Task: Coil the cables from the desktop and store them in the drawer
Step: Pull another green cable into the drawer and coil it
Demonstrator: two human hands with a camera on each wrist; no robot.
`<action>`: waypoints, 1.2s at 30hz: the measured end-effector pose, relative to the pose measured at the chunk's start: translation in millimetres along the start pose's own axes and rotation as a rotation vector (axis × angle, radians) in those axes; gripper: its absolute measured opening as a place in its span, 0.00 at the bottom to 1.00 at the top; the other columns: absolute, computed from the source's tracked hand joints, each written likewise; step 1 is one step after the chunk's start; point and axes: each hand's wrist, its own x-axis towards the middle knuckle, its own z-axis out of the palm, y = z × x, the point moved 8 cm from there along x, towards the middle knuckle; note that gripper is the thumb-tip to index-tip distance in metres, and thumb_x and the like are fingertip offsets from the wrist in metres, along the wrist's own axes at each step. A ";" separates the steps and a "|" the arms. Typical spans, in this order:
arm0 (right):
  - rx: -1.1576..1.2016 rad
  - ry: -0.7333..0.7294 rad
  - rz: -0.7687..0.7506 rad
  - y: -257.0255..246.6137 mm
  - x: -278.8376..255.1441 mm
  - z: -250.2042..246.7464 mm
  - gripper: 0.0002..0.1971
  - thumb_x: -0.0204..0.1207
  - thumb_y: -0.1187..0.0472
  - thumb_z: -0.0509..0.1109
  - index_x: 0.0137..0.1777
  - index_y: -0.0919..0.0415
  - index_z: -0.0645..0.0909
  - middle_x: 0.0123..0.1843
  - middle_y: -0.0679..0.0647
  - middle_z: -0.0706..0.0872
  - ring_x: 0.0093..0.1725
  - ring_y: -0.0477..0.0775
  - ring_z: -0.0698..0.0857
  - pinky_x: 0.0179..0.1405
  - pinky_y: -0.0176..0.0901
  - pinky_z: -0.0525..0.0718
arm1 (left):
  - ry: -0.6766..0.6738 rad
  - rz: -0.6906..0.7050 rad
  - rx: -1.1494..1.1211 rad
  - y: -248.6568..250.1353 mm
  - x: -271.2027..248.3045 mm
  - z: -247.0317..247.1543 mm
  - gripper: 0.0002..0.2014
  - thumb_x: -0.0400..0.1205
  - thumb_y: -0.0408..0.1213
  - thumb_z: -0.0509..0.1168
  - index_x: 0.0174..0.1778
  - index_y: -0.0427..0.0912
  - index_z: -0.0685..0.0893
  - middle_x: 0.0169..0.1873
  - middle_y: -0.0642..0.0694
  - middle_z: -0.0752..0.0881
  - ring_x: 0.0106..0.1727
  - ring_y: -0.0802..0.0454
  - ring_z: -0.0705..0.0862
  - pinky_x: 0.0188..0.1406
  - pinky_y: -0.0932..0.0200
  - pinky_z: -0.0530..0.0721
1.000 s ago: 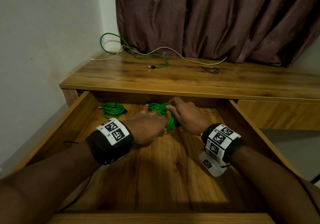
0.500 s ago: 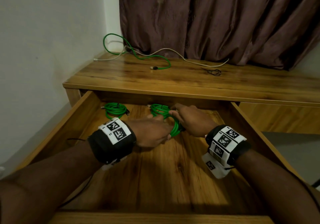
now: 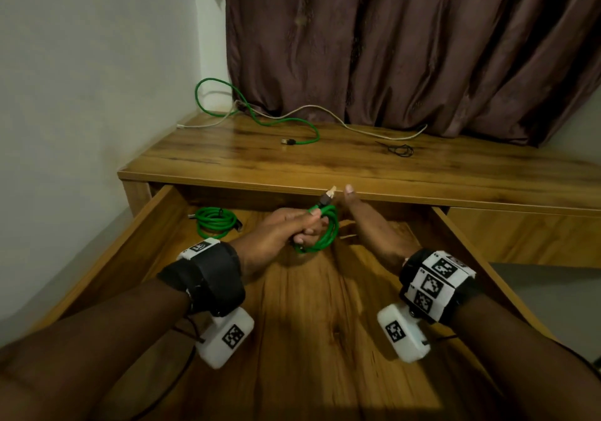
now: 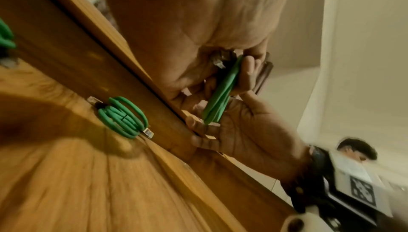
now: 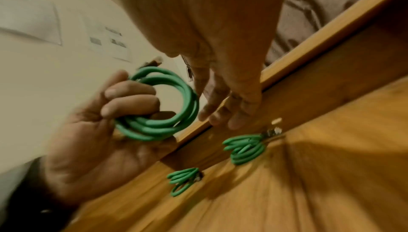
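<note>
2 hands over drawer (image 3: pixel 455 235), left grip (image 3: pixel 276 235) clamped on green coil (image 3: pixel 325 235), right grip (image 3: pixel 367 225) fingers apart.

On my left wrist feed the left hand (image 4: pixel 198 31) grips a green cable coil (image 4: pixel 217 96) with the right hand (image 4: pixel 238 127) at its lower loops, above the drawer (image 4: pixel 66 174), where another green coil (image 4: pixel 123 117) lies.

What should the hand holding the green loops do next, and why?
Probably lower the green coil onto the drawer floor beside the coil already stored. The left hand grips it wound up above the open drawer, and the right hand has its fingers off it.
</note>
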 end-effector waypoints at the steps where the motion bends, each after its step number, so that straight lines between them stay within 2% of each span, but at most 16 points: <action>1: 0.096 -0.036 -0.035 -2.1 -1.2 10.3 0.30 0.91 0.36 0.47 0.67 0.52 0.86 0.62 0.52 0.92 0.60 0.52 0.91 0.66 0.56 0.88 | 0.050 0.005 -0.067 -1.8 3.4 -6.0 0.21 0.92 0.53 0.56 0.33 0.50 0.75 0.27 0.53 0.71 0.37 0.50 0.74 0.50 0.60 0.75; 3: 0.373 -0.019 -0.094 -6.1 1.0 20.9 0.19 0.94 0.50 0.55 0.67 0.59 0.85 0.59 0.56 0.93 0.58 0.54 0.91 0.61 0.49 0.89 | 0.153 0.001 -0.175 -5.3 8.5 -18.6 0.22 0.91 0.54 0.55 0.32 0.51 0.77 0.27 0.53 0.71 0.41 0.45 0.74 0.54 0.52 0.74; 5: 0.604 0.044 -0.115 -6.8 6.4 21.8 0.13 0.92 0.59 0.60 0.68 0.62 0.83 0.54 0.60 0.92 0.51 0.53 0.90 0.55 0.47 0.90 | 0.231 -0.022 -0.209 -8.0 10.6 -31.1 0.22 0.91 0.56 0.56 0.33 0.52 0.81 0.27 0.53 0.74 0.37 0.47 0.74 0.47 0.52 0.72; 8: 0.741 0.066 -0.141 -7.0 5.9 28.4 0.10 0.91 0.62 0.63 0.64 0.65 0.84 0.34 0.55 0.81 0.33 0.48 0.81 0.41 0.41 0.88 | 0.300 -0.065 -0.067 -13.2 10.2 -39.2 0.22 0.94 0.53 0.54 0.41 0.46 0.84 0.28 0.54 0.82 0.34 0.56 0.84 0.38 0.64 0.79; 11: 0.723 0.100 -0.142 -1.9 0.0 32.5 0.07 0.90 0.63 0.64 0.56 0.65 0.82 0.32 0.57 0.81 0.25 0.44 0.83 0.34 0.38 0.87 | 0.272 -0.085 -0.025 -21.4 11.5 -32.9 0.24 0.93 0.54 0.55 0.49 0.40 0.89 0.33 0.50 0.88 0.43 0.54 0.90 0.52 0.60 0.85; 15: 0.669 0.171 -0.076 10.5 5.0 25.4 0.09 0.90 0.62 0.65 0.64 0.64 0.83 0.30 0.54 0.79 0.24 0.44 0.76 0.29 0.38 0.83 | 0.297 -0.067 0.191 -16.3 8.6 -26.5 0.21 0.95 0.49 0.49 0.58 0.46 0.88 0.38 0.54 0.91 0.45 0.62 0.90 0.50 0.68 0.83; 18: 0.637 0.206 -0.042 12.6 3.9 21.7 0.08 0.89 0.63 0.66 0.58 0.68 0.84 0.25 0.50 0.76 0.23 0.45 0.72 0.26 0.38 0.81 | 0.290 -0.029 0.284 -10.3 7.8 -18.2 0.21 0.95 0.50 0.48 0.67 0.47 0.84 0.43 0.45 0.92 0.49 0.51 0.91 0.56 0.52 0.87; 21: 0.604 0.189 -0.055 9.5 2.4 22.6 0.08 0.88 0.61 0.68 0.49 0.66 0.82 0.25 0.51 0.74 0.23 0.45 0.71 0.23 0.35 0.78 | 0.302 -0.010 0.259 -12.2 5.5 -16.1 0.17 0.95 0.51 0.48 0.64 0.56 0.84 0.40 0.44 0.91 0.48 0.47 0.91 0.59 0.40 0.88; 24: 0.605 0.147 -0.035 9.8 4.3 24.4 0.07 0.88 0.61 0.68 0.52 0.66 0.81 0.27 0.51 0.72 0.24 0.46 0.69 0.23 0.35 0.78 | 0.316 -0.004 0.201 -11.7 6.6 -17.4 0.16 0.96 0.48 0.49 0.68 0.65 0.82 0.33 0.51 0.88 0.42 0.55 0.89 0.52 0.54 0.87; 27: 0.597 0.098 -0.006 12.0 6.5 24.0 0.09 0.87 0.60 0.69 0.45 0.61 0.79 0.27 0.49 0.72 0.24 0.44 0.68 0.24 0.35 0.78 | 0.315 -0.052 0.214 -13.3 8.0 -19.6 0.18 0.96 0.48 0.49 0.75 0.58 0.81 0.33 0.52 0.89 0.40 0.61 0.89 0.46 0.66 0.84; 28: 0.603 0.071 0.015 15.2 7.3 24.8 0.10 0.86 0.58 0.70 0.42 0.56 0.79 0.28 0.48 0.72 0.24 0.44 0.68 0.25 0.36 0.79 | 0.309 -0.068 0.272 -11.2 7.3 -21.6 0.19 0.95 0.48 0.50 0.76 0.55 0.81 0.35 0.51 0.89 0.41 0.62 0.89 0.45 0.67 0.83; 30: 0.583 -0.008 0.057 22.4 10.1 28.7 0.09 0.83 0.55 0.73 0.41 0.53 0.80 0.29 0.47 0.71 0.24 0.42 0.68 0.30 0.40 0.84 | 0.269 -0.040 0.567 -7.4 7.7 -25.4 0.17 0.95 0.48 0.50 0.74 0.53 0.80 0.39 0.52 0.88 0.42 0.59 0.86 0.44 0.60 0.81; 32: 0.506 -0.051 0.090 28.2 10.1 35.6 0.06 0.85 0.56 0.71 0.51 0.59 0.82 0.30 0.48 0.69 0.25 0.43 0.67 0.33 0.42 0.86 | 0.163 -0.005 0.938 -9.4 7.1 -22.5 0.19 0.95 0.49 0.49 0.82 0.56 0.73 0.46 0.51 0.87 0.46 0.54 0.84 0.46 0.52 0.79; 33: 0.472 -0.051 0.096 31.5 10.3 38.1 0.10 0.87 0.58 0.69 0.58 0.65 0.82 0.30 0.49 0.69 0.25 0.43 0.67 0.33 0.41 0.86 | 0.122 -0.006 1.034 -13.2 7.1 -21.1 0.21 0.95 0.49 0.49 0.84 0.56 0.70 0.48 0.50 0.87 0.48 0.52 0.84 0.48 0.49 0.80; 34: 0.453 -0.037 0.098 32.8 10.5 39.5 0.12 0.88 0.59 0.68 0.61 0.70 0.80 0.30 0.50 0.68 0.25 0.45 0.67 0.32 0.41 0.85 | 0.110 -0.007 1.013 -16.4 7.1 -20.7 0.20 0.94 0.48 0.50 0.81 0.54 0.74 0.48 0.51 0.86 0.49 0.52 0.83 0.49 0.47 0.81; 36: 0.448 0.007 0.074 29.1 11.4 38.0 0.09 0.89 0.60 0.67 0.57 0.69 0.80 0.31 0.53 0.69 0.26 0.47 0.67 0.28 0.40 0.81 | 0.124 0.014 0.840 -19.3 7.8 -23.2 0.12 0.94 0.44 0.53 0.62 0.49 0.81 0.41 0.56 0.85 0.42 0.59 0.83 0.46 0.53 0.80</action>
